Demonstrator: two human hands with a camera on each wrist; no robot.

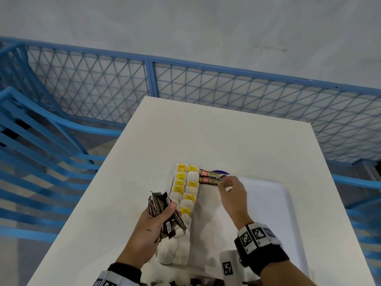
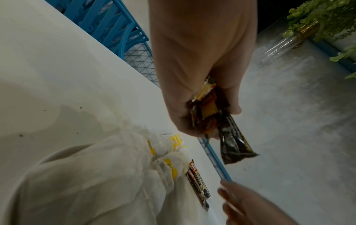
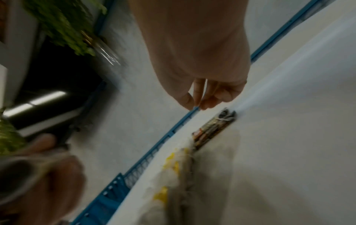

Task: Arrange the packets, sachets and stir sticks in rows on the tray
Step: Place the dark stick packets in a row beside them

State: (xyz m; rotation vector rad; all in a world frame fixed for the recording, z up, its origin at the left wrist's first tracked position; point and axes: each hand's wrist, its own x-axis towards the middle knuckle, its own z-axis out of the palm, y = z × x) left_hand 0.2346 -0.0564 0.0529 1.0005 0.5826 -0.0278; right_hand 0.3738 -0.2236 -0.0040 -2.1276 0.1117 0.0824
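While a bunch of dark foil coffee sachets [image 1: 162, 211] is clutched in the left hand [image 1: 151, 228] as stock, two laid sachets [image 1: 211, 177] are aligned on the white plastic tray [image 1: 274, 203] by the loosely curled, empty right hand [image 1: 234, 191]

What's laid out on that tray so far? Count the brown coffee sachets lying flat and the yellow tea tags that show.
Brown coffee sachets lying flat: 2
Yellow tea tags showing: 8
Total: 10
The bundle of sachets gripped in the left hand is too bunched to count.
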